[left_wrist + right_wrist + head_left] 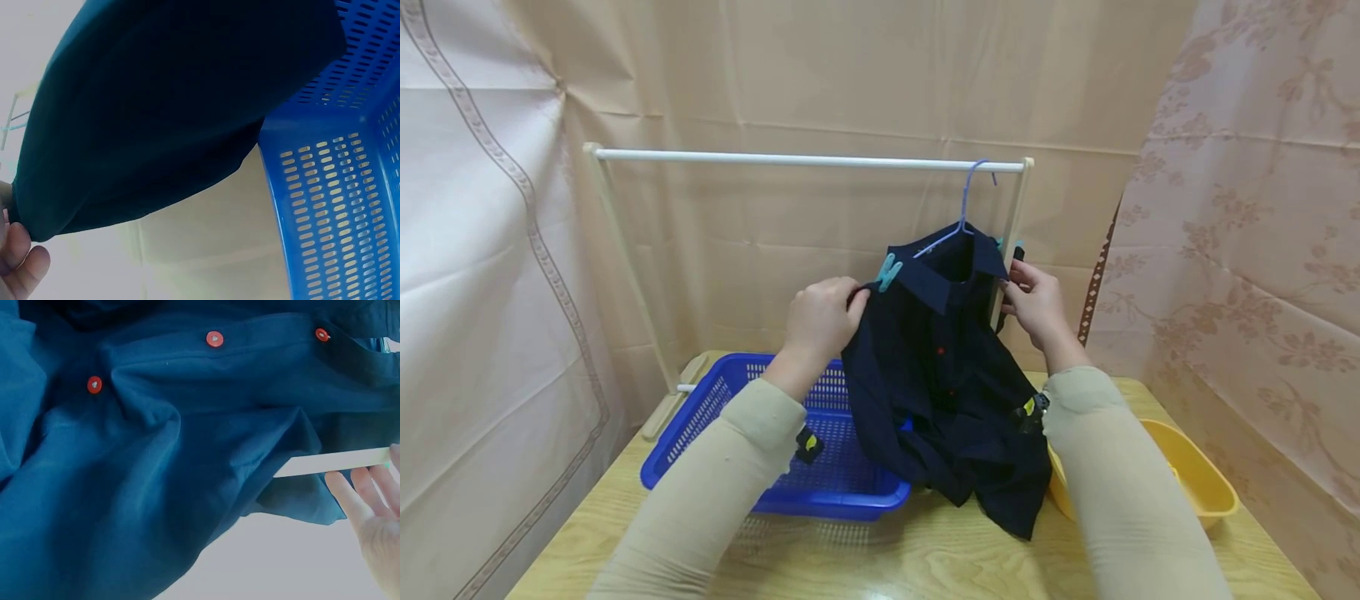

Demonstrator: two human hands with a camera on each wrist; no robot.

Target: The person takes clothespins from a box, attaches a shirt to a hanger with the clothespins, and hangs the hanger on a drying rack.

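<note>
A dark navy shirt (925, 350) with red buttons hangs on a blue hanger (964, 208), hooked over the rack's rail near its right end. A turquoise clothespin (889, 272) is clipped at the shoulder on the left. Beside it, my left hand (827, 317) pinches the shirt's cloth between thumb and fingers and holds it out sideways. My right hand (1036, 302) is at the other shoulder, its fingers fairly straight around the rack's right post (331, 462). Part of a second turquoise clothespin (1017, 243) shows behind that post.
The white rack rail (775, 158) spans the back of the wooden table (925, 567). Below the shirt, a blue basket (700, 433) stands on the left. A yellow basin (1210, 492) is at the right, partly behind my right forearm. Cloth curtains hang around the table.
</note>
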